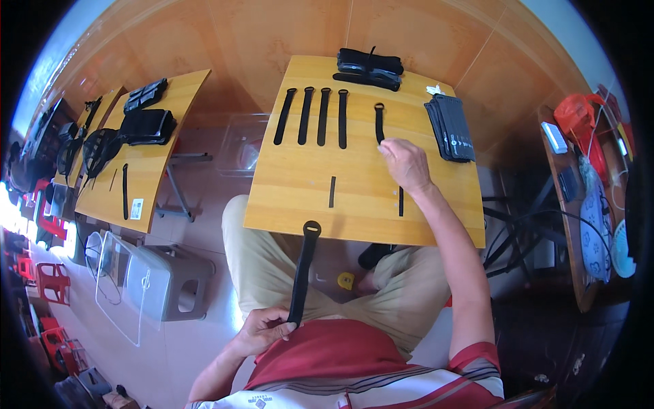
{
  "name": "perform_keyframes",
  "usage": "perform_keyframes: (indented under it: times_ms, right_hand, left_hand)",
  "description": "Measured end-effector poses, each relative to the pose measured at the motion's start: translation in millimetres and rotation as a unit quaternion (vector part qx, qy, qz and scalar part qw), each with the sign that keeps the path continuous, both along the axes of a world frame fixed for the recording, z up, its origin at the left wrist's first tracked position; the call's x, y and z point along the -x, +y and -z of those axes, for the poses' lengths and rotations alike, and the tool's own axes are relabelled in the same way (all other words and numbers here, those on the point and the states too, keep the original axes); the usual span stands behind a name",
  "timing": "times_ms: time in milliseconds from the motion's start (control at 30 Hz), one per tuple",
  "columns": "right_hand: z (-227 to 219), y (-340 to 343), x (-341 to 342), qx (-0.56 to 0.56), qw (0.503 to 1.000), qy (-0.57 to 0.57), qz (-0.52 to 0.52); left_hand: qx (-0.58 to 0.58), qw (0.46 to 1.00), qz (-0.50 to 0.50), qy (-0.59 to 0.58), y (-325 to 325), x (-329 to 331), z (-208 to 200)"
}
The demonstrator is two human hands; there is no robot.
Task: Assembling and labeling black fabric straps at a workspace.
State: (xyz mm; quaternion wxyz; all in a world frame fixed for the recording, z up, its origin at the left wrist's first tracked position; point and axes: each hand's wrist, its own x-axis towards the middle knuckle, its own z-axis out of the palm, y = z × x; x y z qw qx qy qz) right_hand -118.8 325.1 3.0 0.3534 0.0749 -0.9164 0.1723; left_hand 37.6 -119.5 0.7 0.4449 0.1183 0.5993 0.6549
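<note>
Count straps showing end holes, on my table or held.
6: four lined-up straps, one separate strap by right hand, one held strap in left hand; black bundle may hide more.

Raised strap (304, 273): long, flat, black, with a rounded, slotted head; head up, leaning slightly right, tail pinched in the left hand (266, 330).
Lying strap (379, 121): black, slotted head pointing away; on the desk (286, 198), near end at the right hand (407, 165), contact hard to confirm.
</note>
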Motion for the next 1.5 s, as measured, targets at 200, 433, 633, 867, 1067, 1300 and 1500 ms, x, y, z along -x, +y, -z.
perform_keyframes:
  times_ms: [200,433,633,867,1067,1300,1500]
  right_hand:
    - [-6,-12,-5,-0.03,0.993,-0.115,-0.011]
    - [12,15,18,0.005,0.987,-0.159,-0.006]
    - [22,10,35,-0.04,0.974,-0.223,0.0]
    - [24,7,64,-0.033,0.974,-0.226,-0.01]
    - [18,4,74,-0.038,0.972,-0.233,-0.001]
    - [16,4,77,-0.031,0.973,-0.23,-0.006]
    - [9,1,70,0.024,0.978,-0.206,0.006]
  left_hand:
    - [0.022,0.999,-0.017,-0.042,-2,5,-1]
    - [-0.004,1.0,-0.014,-0.006,8,9,9]
    - [-0.011,1.0,-0.018,-0.002,13,13,11]
    - [-0.017,1.0,-0.02,-0.016,18,17,12]
    - [-0.004,1.0,-0.01,-0.014,18,22,8]
    - [-0.014,1.0,-0.021,0.006,21,24,8]
    - [0.01,0.999,-0.019,-0.042,23,26,-3]
